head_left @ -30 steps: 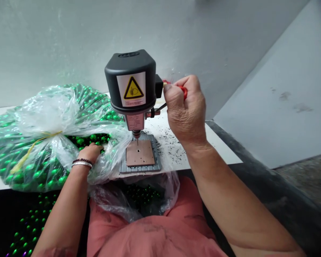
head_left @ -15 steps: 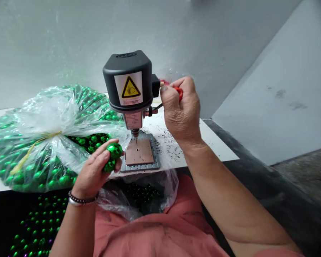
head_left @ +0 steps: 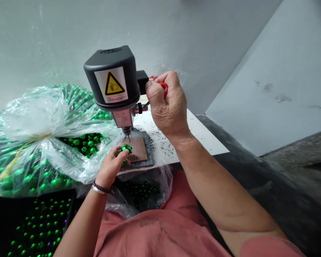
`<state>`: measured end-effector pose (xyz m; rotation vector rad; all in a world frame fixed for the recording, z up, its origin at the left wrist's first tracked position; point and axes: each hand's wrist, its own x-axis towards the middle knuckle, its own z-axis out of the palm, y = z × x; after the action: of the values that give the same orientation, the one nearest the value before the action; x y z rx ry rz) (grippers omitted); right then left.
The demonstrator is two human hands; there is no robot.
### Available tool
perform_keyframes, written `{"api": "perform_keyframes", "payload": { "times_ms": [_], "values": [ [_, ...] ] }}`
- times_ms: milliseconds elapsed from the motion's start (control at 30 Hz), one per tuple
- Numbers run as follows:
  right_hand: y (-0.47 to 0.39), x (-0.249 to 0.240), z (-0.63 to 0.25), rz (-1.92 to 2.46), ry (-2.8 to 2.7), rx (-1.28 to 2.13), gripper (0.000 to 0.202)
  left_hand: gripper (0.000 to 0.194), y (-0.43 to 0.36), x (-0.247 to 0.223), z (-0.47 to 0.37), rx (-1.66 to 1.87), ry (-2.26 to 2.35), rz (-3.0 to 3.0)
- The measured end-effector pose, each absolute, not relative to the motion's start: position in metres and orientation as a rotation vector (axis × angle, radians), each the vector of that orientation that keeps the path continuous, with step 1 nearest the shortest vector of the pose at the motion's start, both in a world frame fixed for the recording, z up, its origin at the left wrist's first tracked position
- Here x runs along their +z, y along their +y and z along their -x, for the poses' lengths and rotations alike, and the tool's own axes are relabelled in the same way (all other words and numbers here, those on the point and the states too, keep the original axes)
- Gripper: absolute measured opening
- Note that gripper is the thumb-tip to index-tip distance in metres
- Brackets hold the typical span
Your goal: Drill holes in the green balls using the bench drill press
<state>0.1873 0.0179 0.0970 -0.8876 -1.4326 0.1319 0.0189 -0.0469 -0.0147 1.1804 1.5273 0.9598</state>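
Shiny green balls (head_left: 126,148) are in my left hand (head_left: 111,166); one is pinched at the fingertips near the drill bit and another shows lower, by the palm. Whether the upper ball touches the board cannot be seen. My right hand (head_left: 167,101) is closed around the red-ended lever (head_left: 164,88) of a small black drill press (head_left: 113,78). Its thin drill bit (head_left: 128,137) points down just above the ball, over a brown board (head_left: 139,150) on a grey slotted base (head_left: 149,157).
A large clear bag (head_left: 42,117) of green balls, tied with yellow string, lies open at left. Dark shavings (head_left: 163,142) litter the white table (head_left: 203,139). An open plastic bag (head_left: 141,191) with green balls sits at my lap, and a black tray (head_left: 40,225) of green balls lower left.
My left hand has moved right and forward, bringing a green ball from beside the base to under the drill bit. My right hand stays on the lever. The view has shifted slightly.
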Motion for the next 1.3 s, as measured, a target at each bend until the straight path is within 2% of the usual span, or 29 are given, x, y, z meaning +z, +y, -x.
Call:
{"api": "perform_keyframes", "payload": {
  "times_ms": [133,333,467,833,1100,1300],
  "values": [
    [0.024,0.111,-0.188,0.942,-1.405,0.206,0.029,0.044,-0.029,-0.021,-0.011,0.815,1.732,-1.506],
    [0.034,0.130,-0.190,1.065,-1.442,0.334,0.035,0.038,-0.012,-0.018,-0.014,0.653,1.794,-1.557],
    [0.033,0.126,-0.192,0.952,-1.477,0.333,0.034,0.036,-0.009,-0.016,-0.016,0.581,1.816,-1.637],
    [0.032,0.124,-0.192,0.971,-1.485,0.325,0.036,0.034,-0.007,-0.015,-0.022,0.546,1.890,-1.711],
    [0.020,0.122,-0.193,0.972,-1.475,0.306,0.031,0.044,-0.002,-0.017,-0.020,0.410,1.954,-1.862],
    [-0.002,0.101,-0.193,0.979,-1.482,0.218,0.022,0.038,-0.005,-0.021,-0.020,0.444,1.928,-1.915]
  ]
}}
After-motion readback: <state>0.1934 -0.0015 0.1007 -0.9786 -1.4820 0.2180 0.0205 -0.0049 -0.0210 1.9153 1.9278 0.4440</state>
